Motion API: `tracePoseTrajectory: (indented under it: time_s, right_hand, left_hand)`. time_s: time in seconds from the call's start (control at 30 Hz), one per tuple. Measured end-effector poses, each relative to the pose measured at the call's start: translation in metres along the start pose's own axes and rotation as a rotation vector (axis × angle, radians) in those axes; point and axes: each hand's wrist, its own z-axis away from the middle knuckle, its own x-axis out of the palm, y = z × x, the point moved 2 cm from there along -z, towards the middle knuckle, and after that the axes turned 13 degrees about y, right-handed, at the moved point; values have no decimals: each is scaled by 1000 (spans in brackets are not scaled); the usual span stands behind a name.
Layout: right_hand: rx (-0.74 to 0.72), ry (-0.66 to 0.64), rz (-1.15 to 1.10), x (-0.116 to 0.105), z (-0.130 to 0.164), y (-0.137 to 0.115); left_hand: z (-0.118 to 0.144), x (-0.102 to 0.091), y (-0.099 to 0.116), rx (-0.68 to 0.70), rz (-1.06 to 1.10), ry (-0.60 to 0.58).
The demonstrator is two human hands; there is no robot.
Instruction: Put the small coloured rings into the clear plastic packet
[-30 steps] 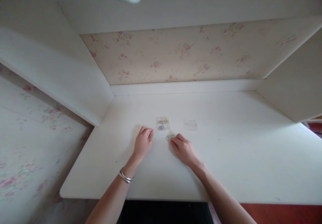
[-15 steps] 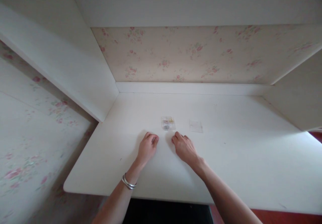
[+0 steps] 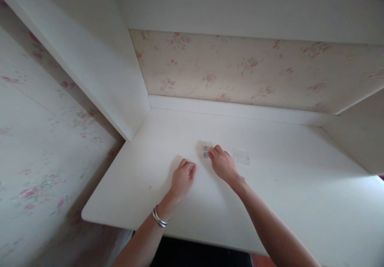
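Change: since half a second ago the right hand (image 3: 223, 164) has gone forward from the bare patch near the left hand to the small clear plastic packet with coloured bits inside (image 3: 205, 149); the view has also swung left and tilted.
Right hand: palm down, its fingers (image 3: 212, 152) bunched together at the packet's right edge, touching or covering that edge. Whether they pinch the packet or only press on it, I cannot tell.
Left hand: the left hand (image 3: 183, 177) rests on the white bench (image 3: 285, 195) below and left of the packet, fingers curled loosely under, holding nothing that shows. A silver bangle (image 3: 160, 218) sits on that wrist.
Packet: flat on the bench, near the middle, just ahead of both hands; its contents are too small to name, yellowish and grey specks.
Second packet: a small, empty-looking clear plastic bag (image 3: 241, 156) lies flat just right of the right hand, apart from it.
Meaning: by my reading, the small ring-like pieces that lay between the hands a second ago no longer show on the bench, and the work has shifted to the filled packet.
Surround: white shelf walls and pink floral wallpaper (image 3: 240, 69) behind.
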Motion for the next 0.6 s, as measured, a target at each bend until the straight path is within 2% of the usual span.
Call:
tracePoseTrajectory:
  time_s: [0.13,0.23,0.43,0.6]
  right_hand:
    - [26,-9,-23,7,1,1]
    - [98,44,-81,3,7,10]
    - [302,193,-210,-8,32,48]
    - [468,212,-266,-4,63,74]
  left_hand:
    - [0,0,-3,-19,-20,-11]
    - [0,1,-3,-7,-35,-27]
    - [-1,1,2,15,-87,-48]
    - [1,8,19,73,-105,-116]
